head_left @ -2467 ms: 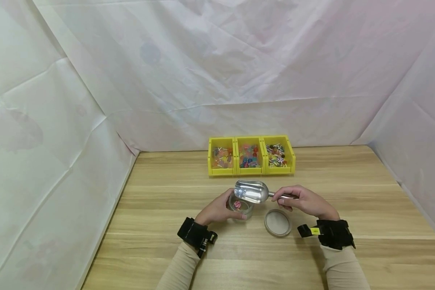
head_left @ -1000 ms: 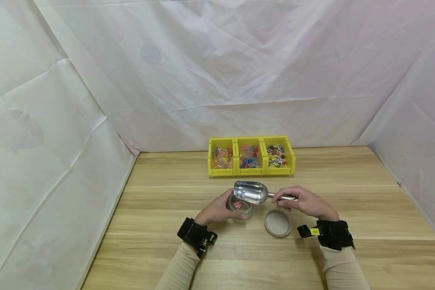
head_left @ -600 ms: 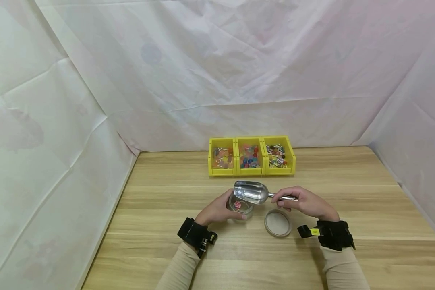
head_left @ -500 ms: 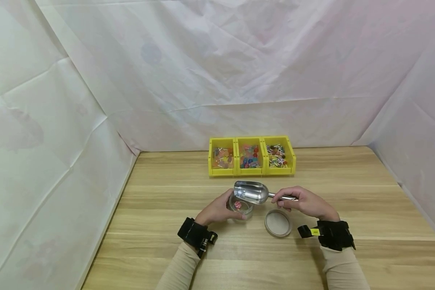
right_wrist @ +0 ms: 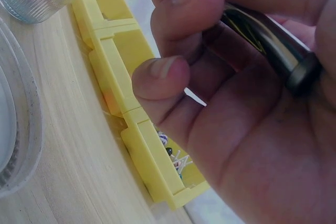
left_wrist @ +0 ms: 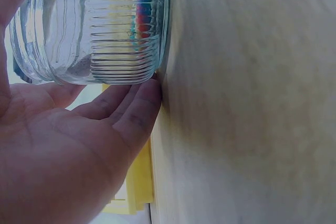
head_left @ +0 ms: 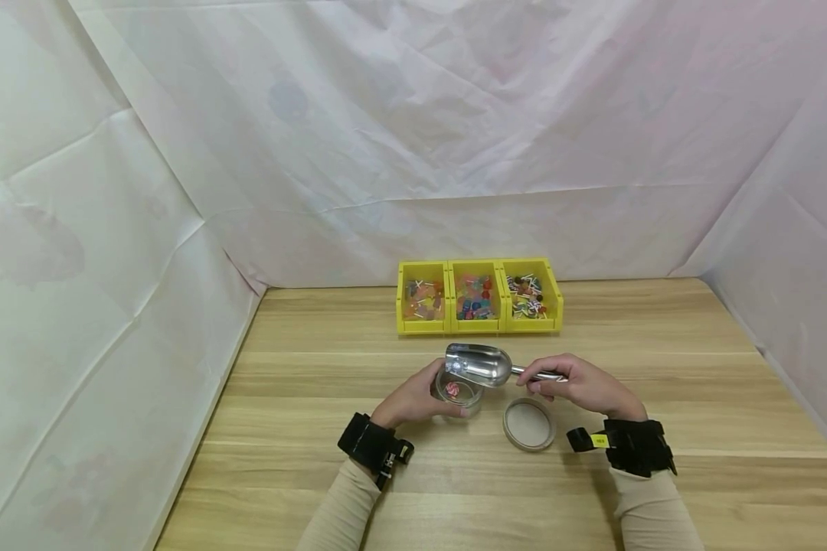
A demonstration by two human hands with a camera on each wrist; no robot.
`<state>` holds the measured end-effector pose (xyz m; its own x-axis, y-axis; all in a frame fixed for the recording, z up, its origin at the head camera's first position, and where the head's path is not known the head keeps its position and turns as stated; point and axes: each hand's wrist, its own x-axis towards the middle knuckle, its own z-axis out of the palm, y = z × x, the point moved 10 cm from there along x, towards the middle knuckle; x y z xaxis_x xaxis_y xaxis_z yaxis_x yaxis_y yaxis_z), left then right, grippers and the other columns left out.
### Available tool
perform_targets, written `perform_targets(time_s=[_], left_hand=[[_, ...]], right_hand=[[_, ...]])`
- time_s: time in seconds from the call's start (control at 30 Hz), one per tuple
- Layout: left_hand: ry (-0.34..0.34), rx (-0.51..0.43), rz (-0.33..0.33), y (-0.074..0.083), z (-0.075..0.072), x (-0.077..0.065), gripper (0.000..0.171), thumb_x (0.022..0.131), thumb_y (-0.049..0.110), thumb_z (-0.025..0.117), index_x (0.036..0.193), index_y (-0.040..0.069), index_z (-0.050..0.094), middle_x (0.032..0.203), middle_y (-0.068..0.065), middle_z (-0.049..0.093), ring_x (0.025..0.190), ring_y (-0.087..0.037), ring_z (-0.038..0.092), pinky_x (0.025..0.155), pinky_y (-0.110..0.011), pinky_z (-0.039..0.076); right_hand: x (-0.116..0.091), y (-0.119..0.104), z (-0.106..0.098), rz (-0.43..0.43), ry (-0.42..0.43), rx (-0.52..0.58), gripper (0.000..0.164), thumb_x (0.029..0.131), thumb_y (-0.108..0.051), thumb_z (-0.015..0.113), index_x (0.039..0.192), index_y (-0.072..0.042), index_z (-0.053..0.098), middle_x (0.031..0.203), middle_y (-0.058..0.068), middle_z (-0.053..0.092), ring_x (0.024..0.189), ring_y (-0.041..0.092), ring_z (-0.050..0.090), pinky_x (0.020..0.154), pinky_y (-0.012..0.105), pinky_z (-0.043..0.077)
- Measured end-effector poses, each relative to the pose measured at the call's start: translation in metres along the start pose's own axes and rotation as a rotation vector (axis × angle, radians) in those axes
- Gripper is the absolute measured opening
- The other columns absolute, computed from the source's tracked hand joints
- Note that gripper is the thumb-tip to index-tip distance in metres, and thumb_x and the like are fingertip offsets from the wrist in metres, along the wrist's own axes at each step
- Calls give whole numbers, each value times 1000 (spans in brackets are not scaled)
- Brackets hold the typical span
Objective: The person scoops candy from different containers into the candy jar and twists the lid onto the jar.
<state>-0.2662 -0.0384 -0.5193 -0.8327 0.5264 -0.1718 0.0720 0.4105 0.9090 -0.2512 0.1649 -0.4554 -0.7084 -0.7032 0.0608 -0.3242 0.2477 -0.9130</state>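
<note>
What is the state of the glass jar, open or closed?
Open: in the head view, the round lid lies on the table, apart from the uncovered glass jar.

Bright yellow is being shown by the bins (head_left: 476, 325), mixed colours by the candies (head_left: 526, 308) inside. In front of the bins, silver is being shown by the scoop (head_left: 481, 366), clear ribbing by the jar (left_wrist: 123, 59), a pink-and-white swirl by the sweet (head_left: 452, 389) within. Behind the bins, white cloth (head_left: 413, 130) is being mottled with pink.
</note>
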Motion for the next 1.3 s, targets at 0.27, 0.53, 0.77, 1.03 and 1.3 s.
perform_targets(time_s=[0.27,0.53,0.77,1.03,1.3], left_hand=[[0,-1,-3,1,0,-1,90,73,34,89,148,31,39,140,3,55,131,-22,49,111,-48,38],[-3,2,7,0,0,0,91,73,34,89,148,31,38,140,3,55,131,-21,49,111,-46,38],[4,22,0,-1,-1,0,91,73,37,89,148,30,39,140,2,54,131,-21,49,110,-46,39],[-4,16,1,1,0,0,91,73,36,89,148,28,38,140,1,55,130,-22,50,109,-46,39],[0,11,-5,0,0,0,92,73,37,89,149,30,38,141,1,54,131,-22,49,110,-46,39]], right_hand=[[0,-1,-1,14,1,-28,21,102,-10,55,117,-15,70,103,10,68,83,14,59,66,36,53],[-1,-2,-2,18,9,-49,21,101,-11,55,117,-12,69,104,12,68,84,11,59,66,36,54],[-1,-2,-2,31,14,-60,22,102,-12,56,117,-16,70,106,6,69,87,20,61,68,33,55],[-1,1,-2,46,7,-35,22,102,-11,55,117,-16,70,110,6,70,96,13,64,80,30,57],[0,1,-1,46,-2,-17,22,101,-11,56,117,-15,70,112,3,70,101,13,66,84,41,58]])
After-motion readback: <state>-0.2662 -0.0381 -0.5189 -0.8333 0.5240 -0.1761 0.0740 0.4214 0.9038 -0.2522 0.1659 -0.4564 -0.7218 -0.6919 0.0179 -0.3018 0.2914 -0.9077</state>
